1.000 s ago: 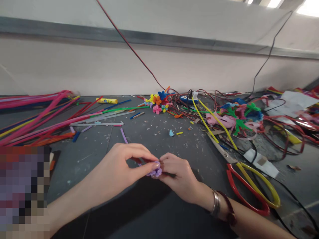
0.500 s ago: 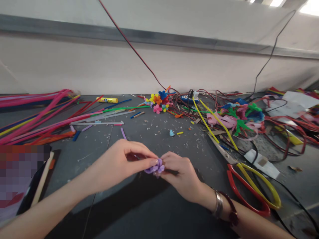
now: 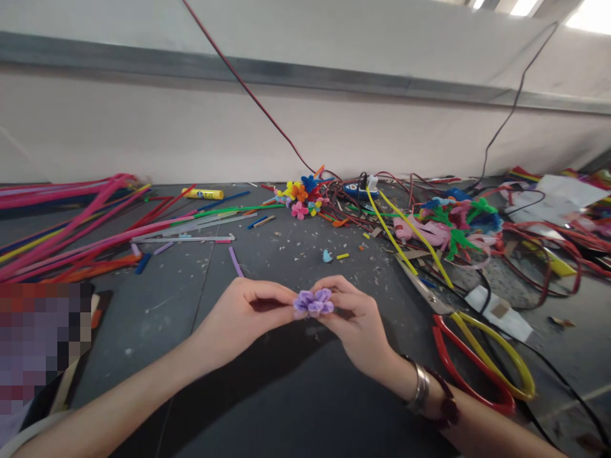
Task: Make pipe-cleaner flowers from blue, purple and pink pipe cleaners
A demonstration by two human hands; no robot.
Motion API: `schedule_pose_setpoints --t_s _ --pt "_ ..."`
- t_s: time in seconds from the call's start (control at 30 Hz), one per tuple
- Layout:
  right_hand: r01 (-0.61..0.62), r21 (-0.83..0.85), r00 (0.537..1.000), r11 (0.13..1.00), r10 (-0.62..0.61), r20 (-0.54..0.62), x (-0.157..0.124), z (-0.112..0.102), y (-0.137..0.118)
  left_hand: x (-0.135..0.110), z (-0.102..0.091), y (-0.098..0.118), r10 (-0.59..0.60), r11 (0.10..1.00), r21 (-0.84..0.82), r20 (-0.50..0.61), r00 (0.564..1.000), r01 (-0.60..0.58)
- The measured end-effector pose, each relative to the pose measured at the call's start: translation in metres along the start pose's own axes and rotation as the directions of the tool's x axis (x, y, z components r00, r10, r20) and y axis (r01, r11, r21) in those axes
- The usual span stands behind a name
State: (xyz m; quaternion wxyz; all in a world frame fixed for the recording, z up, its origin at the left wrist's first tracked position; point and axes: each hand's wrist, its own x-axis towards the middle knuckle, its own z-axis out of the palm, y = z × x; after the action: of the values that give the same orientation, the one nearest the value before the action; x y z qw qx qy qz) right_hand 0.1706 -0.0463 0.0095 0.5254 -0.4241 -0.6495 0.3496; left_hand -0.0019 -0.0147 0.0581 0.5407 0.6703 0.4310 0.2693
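Note:
A small purple pipe-cleaner flower (image 3: 313, 303) is held between both hands just above the dark grey table (image 3: 286, 394). My left hand (image 3: 243, 315) pinches its left side with thumb and fingertips. My right hand (image 3: 356, 321), with a metal bangle and a dark red bracelet on the wrist, pinches its right side. The petals face up towards the camera.
Long pink, red and orange pipe cleaners (image 3: 71, 229) lie at the left. A bunch of finished colourful flowers (image 3: 303, 194) sits at the back. Large red-and-yellow scissors (image 3: 477, 356) lie to the right, beside tangled wires and green-pink pieces (image 3: 458, 226). A yellow glue stick (image 3: 205, 193) lies far back.
Both hands have lifted slightly and turned the purple flower so its petals now show fully between the fingertips; before, it was mostly tucked under the fingers.

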Motion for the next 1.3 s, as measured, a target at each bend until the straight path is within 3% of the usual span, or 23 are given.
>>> schedule_pose_setpoints --t_s 0.27,0.47,0.57,0.8,1.0,1.2,1.3 --pt "-0.041 0.172 0.999 0.984 0.04 0.008 0.001 0.002 -0.004 0.003 0.011 -0.026 0.018 0.91 -0.413 0.085 0.996 0.019" --pt "-0.048 0.14 0.998 0.989 0.043 0.04 -0.003 0.004 -0.002 0.002 0.017 -0.038 -0.115 0.81 -0.562 0.133 0.984 0.171" --pt "-0.046 0.133 0.998 0.99 0.039 0.059 -0.003 0.005 -0.002 0.003 0.02 -0.041 -0.103 0.758 -0.626 0.163 0.981 0.183" --pt "-0.047 0.164 0.989 0.985 0.023 0.144 -0.004 0.005 -0.005 -0.001 0.024 -0.045 -0.113 0.657 -0.695 0.294 0.949 0.293" --pt "-0.011 0.224 0.968 0.974 -0.046 0.246 -0.001 0.002 -0.002 -0.003 0.026 -0.046 -0.068 0.683 -0.665 0.354 0.933 0.302" --pt "-0.157 0.372 0.912 0.915 -0.01 0.411 0.003 -0.002 0.0 -0.008 0.032 -0.041 -0.021 0.656 -0.68 0.417 0.909 0.327" --pt "-0.166 0.369 0.902 0.915 -0.011 0.432 0.003 -0.001 -0.003 -0.01 0.033 -0.038 -0.002 0.624 -0.705 0.431 0.903 0.338"
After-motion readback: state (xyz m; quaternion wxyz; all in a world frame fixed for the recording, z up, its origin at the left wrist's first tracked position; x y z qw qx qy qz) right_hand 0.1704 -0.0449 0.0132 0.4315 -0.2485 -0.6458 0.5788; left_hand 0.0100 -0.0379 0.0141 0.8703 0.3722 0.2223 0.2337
